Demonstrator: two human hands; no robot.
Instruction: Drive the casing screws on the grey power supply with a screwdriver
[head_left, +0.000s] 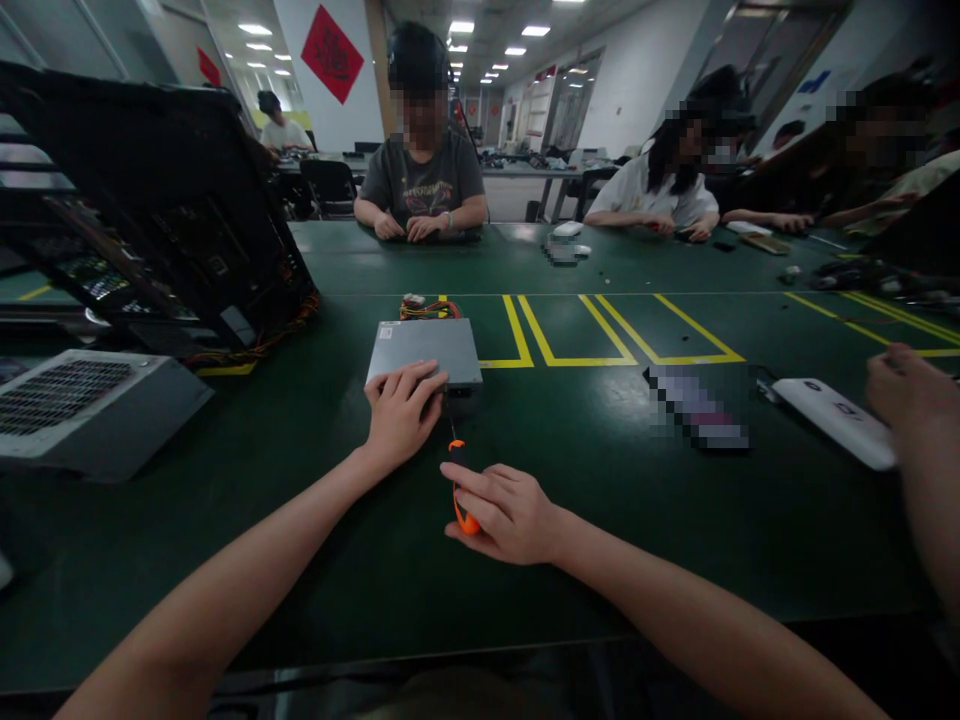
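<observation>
"Why is the left hand [401,410] spread on the power supply unit [431,345]?"

"Probably steadying it on the green table [600,530]; the right hand [514,512] pinches the screwdriver [469,524], shaft toward the unit."

On the table [337,580], a screwdriver [469,524] is held before the central power supply [431,343]; wires [429,310] are seen behind, a computer case [161,200] left.

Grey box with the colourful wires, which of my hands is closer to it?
Left: your left hand rests on the grey box, while your right hand, holding the screwdriver, is nearer you, off the box.
</observation>
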